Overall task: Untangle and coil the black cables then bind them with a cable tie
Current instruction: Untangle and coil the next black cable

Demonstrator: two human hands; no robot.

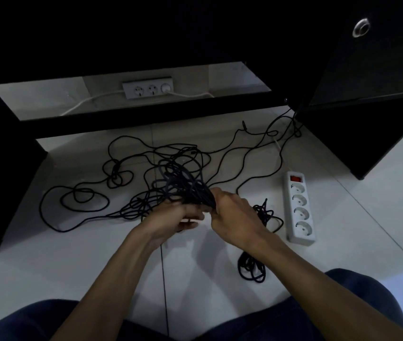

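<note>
Both forearms reach up from bottom edge to frame centre. Loose cables (131,168) sprawl on floor (72,267) centre-left. Coil (183,185) at centre: right hand (234,217) grips it knuckles-up, left hand (173,220) palm-up, fingers curled round its underside. Power strip (300,207) right.

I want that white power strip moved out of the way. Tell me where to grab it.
Take the white power strip across its narrow width near the middle, coming from above. It lies flat on the tiled floor with long, straight sides exposed; the right hand is nearest, though it now grips the black cable bundle.
</note>
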